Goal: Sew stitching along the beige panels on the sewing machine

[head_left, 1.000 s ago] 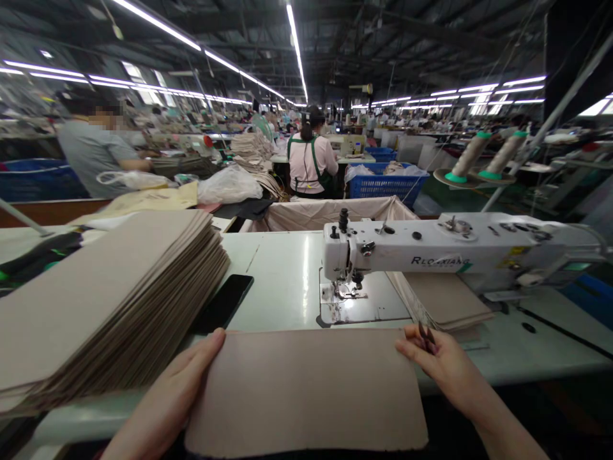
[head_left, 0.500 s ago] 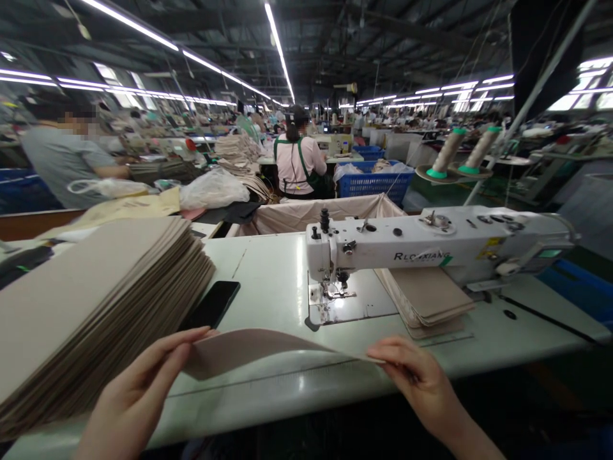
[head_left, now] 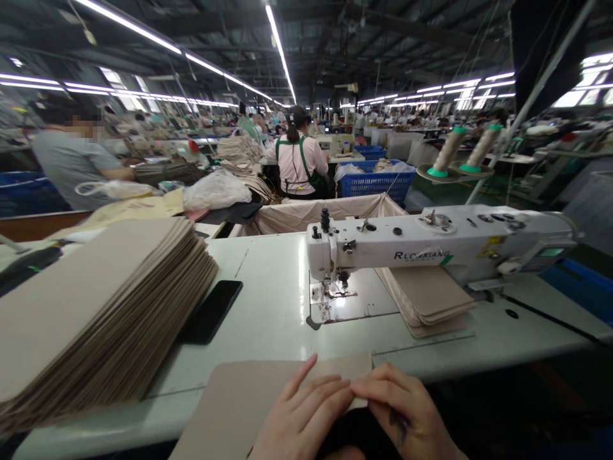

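A beige fabric panel (head_left: 239, 399) lies across the front edge of the pale green sewing table (head_left: 268, 319). My left hand (head_left: 306, 415) rests on the panel near its right end, fingers stretched, the index finger raised. My right hand (head_left: 407, 409) pinches the panel's right edge, its fingertips meeting those of my left hand. Something small and dark shows under the right fingers, too hidden to name. Behind my hands stands the white sewing machine (head_left: 373, 246), its needle area above a metal plate (head_left: 364, 306).
A tall stack of beige panels (head_left: 110, 306) fills the left side, beside a black phone (head_left: 213, 312). More beige pieces (head_left: 431, 297) lie under the machine arm. Thread cones (head_left: 447, 152) stand at the right. Two people sit or stand beyond the table.
The panel has come down from mid-air to the table's front edge. My left hand has moved right from the panel's left end, close to my right hand, which is slightly lower.
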Action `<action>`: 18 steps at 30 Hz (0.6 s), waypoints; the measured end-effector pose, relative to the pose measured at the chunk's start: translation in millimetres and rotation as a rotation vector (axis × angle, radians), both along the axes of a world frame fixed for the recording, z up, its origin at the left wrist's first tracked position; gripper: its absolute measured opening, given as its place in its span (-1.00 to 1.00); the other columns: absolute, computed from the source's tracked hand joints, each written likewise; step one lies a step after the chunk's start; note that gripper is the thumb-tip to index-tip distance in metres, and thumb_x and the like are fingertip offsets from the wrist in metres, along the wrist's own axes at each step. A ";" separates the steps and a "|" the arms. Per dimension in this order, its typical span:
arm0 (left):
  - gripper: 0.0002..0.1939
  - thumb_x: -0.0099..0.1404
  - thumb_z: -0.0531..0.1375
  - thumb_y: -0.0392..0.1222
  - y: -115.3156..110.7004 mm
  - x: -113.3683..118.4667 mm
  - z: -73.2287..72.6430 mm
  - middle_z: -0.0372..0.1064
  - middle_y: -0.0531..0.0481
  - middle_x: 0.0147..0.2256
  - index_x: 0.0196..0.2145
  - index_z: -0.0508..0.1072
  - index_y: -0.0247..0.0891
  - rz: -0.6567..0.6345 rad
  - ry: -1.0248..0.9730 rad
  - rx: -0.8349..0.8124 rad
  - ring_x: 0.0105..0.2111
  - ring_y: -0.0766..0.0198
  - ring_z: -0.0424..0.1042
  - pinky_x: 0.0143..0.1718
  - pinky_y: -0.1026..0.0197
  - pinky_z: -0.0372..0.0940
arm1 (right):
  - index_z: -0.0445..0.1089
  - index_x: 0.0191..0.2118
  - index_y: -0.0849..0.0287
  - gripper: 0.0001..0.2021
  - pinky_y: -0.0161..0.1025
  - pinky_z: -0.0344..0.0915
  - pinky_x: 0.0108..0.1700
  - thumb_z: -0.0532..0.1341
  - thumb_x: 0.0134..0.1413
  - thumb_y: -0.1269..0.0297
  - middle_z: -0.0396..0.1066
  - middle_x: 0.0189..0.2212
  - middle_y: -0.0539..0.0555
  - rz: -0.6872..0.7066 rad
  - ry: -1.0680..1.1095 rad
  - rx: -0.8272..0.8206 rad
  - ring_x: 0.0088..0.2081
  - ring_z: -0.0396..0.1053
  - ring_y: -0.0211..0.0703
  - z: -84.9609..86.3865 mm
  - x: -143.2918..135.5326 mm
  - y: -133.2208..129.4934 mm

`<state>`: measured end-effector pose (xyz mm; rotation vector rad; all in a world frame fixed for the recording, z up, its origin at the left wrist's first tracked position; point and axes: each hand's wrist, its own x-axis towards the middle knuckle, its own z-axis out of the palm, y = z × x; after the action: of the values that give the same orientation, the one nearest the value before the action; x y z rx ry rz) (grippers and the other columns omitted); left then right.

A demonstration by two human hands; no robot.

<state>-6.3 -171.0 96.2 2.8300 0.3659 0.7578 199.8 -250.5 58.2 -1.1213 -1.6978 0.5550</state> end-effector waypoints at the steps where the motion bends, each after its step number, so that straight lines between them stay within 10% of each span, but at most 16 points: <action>1: -0.68 0.40 0.13 -0.11 -1.9 1.3 -0.5 0.49 -0.02 -0.08 0.07 0.35 -0.24 0.026 -0.009 -0.087 -0.07 0.25 0.47 0.28 0.10 0.00 | 0.40 -0.01 0.03 -0.71 -0.35 0.29 -0.35 0.14 0.20 0.46 0.38 -0.33 0.03 -0.014 0.040 -0.028 -0.36 0.38 -0.25 1.7 -1.7 -1.2; 4: -0.80 0.44 0.04 -0.24 -5.7 0.3 5.6 0.51 0.11 -0.23 -0.07 0.40 -0.10 0.125 0.069 -0.427 -0.25 0.33 0.50 -0.01 0.30 0.30 | 0.46 -0.19 0.07 -0.87 -0.35 0.22 -0.41 0.17 0.20 0.34 0.33 -0.43 -0.01 -0.106 0.099 -0.162 -0.43 0.32 -0.26 11.2 -6.6 -5.0; 8: -0.76 0.45 0.02 -0.15 -4.3 -2.0 27.2 0.43 0.16 -0.45 -0.35 0.42 -0.15 0.231 0.310 -0.709 -0.45 0.35 0.40 -0.43 0.40 0.22 | 0.47 -0.35 0.10 -0.80 -0.33 0.16 -0.42 0.15 0.21 0.17 0.32 -0.48 -0.03 -0.188 0.161 -0.403 -0.45 0.25 -0.24 28.3 -12.7 -7.1; 18: -0.89 0.36 0.14 -0.12 10.0 -20.3 47.9 0.46 0.21 -0.40 -0.27 0.47 -0.08 0.274 0.422 -0.744 -0.39 0.33 0.42 -0.39 0.39 0.14 | 0.44 -0.34 0.15 -0.69 -0.31 0.19 -0.30 0.15 0.17 0.00 0.36 -0.44 -0.02 -0.214 0.333 -0.569 -0.34 0.29 -0.18 40.8 -9.7 -4.8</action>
<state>-26.5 -160.9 144.0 2.2114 0.8945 0.0100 190.1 -255.3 99.0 -1.4893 -1.1393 1.0626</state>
